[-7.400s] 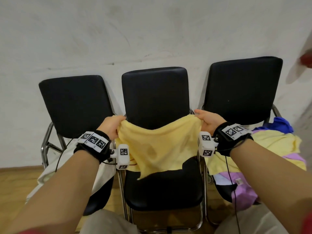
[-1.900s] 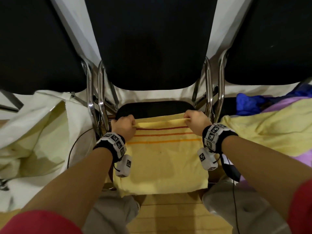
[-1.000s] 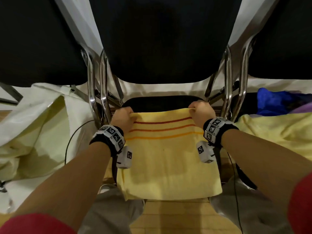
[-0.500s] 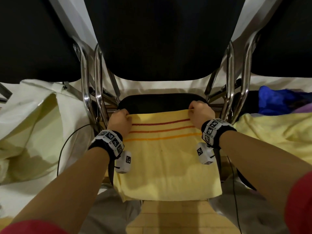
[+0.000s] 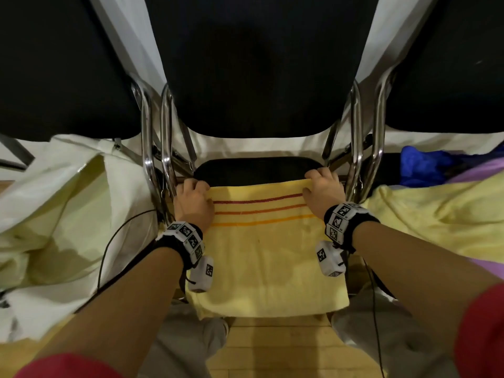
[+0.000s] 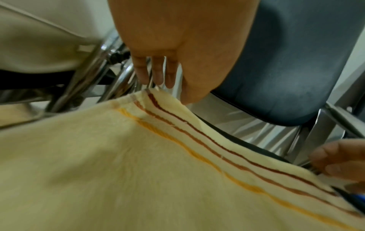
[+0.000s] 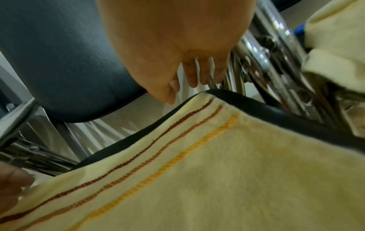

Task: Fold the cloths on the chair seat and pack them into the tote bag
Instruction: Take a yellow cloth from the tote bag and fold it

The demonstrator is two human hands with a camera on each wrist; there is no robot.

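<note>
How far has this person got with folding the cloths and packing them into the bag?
Early on. In hand: the striped yellow cloth lies spread on the middle chair seat, with the left hand and right hand at its two far corners. Its folding looks unfinished. Left: a heap of unfolded cloths waits on the right chair, and the tote bag sags open on the left, its contents unclear.

A black chair backrest (image 5: 253,64) stands behind the seat, flanked by chrome frame tubes (image 5: 163,137) (two more black backrests sit either side). Wooden floor (image 5: 275,347) shows below; a pale wall (image 5: 131,36) behind.
</note>
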